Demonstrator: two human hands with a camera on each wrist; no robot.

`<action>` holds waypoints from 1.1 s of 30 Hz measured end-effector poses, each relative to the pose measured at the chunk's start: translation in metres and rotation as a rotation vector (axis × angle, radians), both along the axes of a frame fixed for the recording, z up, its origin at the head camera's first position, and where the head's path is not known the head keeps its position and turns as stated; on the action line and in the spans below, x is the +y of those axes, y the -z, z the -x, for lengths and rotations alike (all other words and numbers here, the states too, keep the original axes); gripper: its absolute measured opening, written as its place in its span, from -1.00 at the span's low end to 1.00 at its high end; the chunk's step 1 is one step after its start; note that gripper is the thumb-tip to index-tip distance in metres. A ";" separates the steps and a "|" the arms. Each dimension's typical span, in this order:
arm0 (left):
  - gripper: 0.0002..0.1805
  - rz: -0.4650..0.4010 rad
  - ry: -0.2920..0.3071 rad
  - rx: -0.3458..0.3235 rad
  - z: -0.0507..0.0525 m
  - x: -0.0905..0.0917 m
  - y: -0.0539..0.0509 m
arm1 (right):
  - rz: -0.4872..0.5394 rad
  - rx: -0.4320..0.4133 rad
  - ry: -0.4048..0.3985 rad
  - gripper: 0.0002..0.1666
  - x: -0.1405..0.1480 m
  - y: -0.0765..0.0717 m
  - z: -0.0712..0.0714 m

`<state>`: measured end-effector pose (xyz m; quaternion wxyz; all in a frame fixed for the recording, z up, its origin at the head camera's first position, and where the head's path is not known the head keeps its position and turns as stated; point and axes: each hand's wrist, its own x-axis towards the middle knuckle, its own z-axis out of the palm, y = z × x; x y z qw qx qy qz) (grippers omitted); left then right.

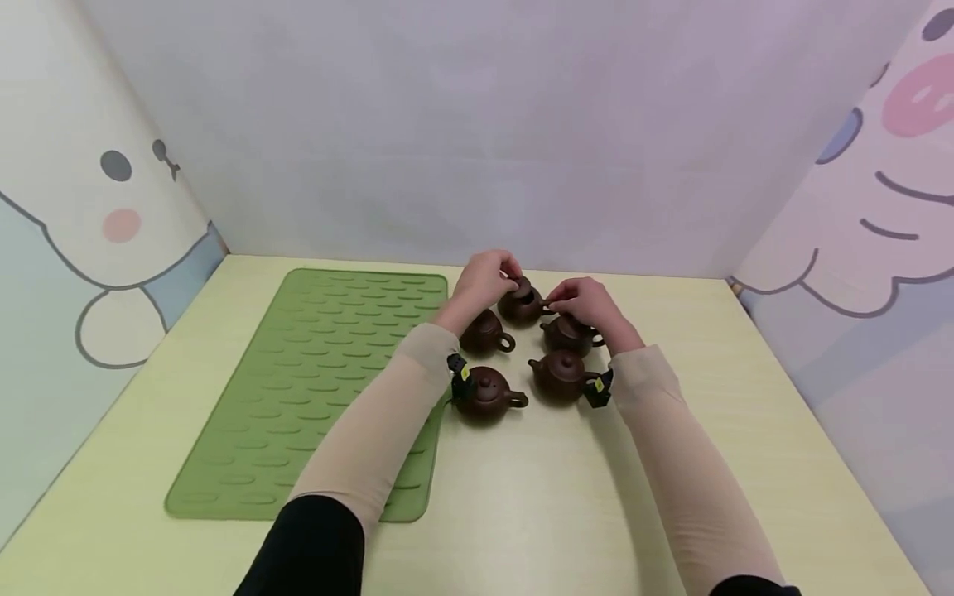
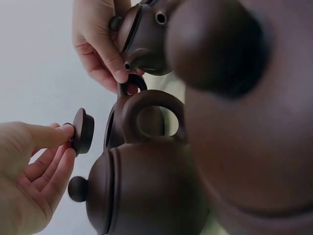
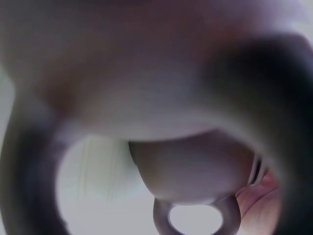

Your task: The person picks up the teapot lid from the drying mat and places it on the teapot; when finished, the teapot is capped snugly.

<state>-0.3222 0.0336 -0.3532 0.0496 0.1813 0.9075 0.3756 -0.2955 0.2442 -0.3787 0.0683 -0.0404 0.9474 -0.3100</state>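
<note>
My left hand (image 1: 486, 279) pinches the knob of a small dark brown teapot lid (image 2: 84, 132) between thumb and fingers. In the left wrist view the lid is tilted on edge, apart from the open back teapot (image 1: 520, 311). My right hand (image 1: 586, 301) pinches that teapot's handle (image 2: 133, 84) with thumb and fingertips. Below the right hand is a lidded teapot (image 1: 568, 335); another lidded teapot (image 1: 483, 334) stands under the left wrist. Close up and blurred, a teapot handle (image 3: 293, 122) fills much of the right wrist view.
Two more lidded teapots stand nearer me, one at front left (image 1: 486, 396) and one at front right (image 1: 561, 377), beside the wrists. A green ridged mat (image 1: 298, 397) lies on the pale table (image 1: 537, 513) to the left. Behind rises a plain whitish wall (image 1: 477, 149).
</note>
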 end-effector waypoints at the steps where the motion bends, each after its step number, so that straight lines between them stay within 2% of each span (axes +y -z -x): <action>1: -0.90 0.011 -0.002 -0.002 0.000 0.001 0.000 | 0.001 0.000 0.000 -0.77 -0.001 0.000 0.000; 7: -0.88 0.092 -0.015 -0.011 0.002 0.002 0.004 | 0.008 0.004 -0.014 -0.77 -0.007 0.001 0.001; 13: -0.89 0.146 -0.018 0.009 0.003 0.003 0.009 | 0.008 0.002 -0.010 -0.79 -0.011 0.004 0.002; 18: -0.88 0.192 -0.005 0.021 0.002 0.003 0.010 | 0.018 -0.003 -0.013 -0.80 -0.013 0.004 0.002; 22: -0.82 0.198 0.012 0.001 0.001 0.001 0.011 | 0.016 -0.005 -0.021 -0.79 -0.012 0.005 0.003; 25: -0.80 0.173 0.040 -0.013 0.001 -0.002 0.012 | 0.013 -0.003 -0.027 -0.78 -0.010 0.006 0.004; 27: -0.81 0.125 0.062 -0.019 0.001 -0.006 0.010 | 0.012 -0.003 -0.031 -0.75 -0.008 0.005 0.004; 30: -0.82 0.012 0.081 -0.023 0.000 -0.018 0.005 | 0.014 0.015 -0.032 -0.67 -0.002 0.005 0.004; 33: -0.80 -0.101 0.071 -0.023 -0.001 -0.035 -0.004 | 0.053 0.045 -0.010 -0.59 0.007 0.001 0.001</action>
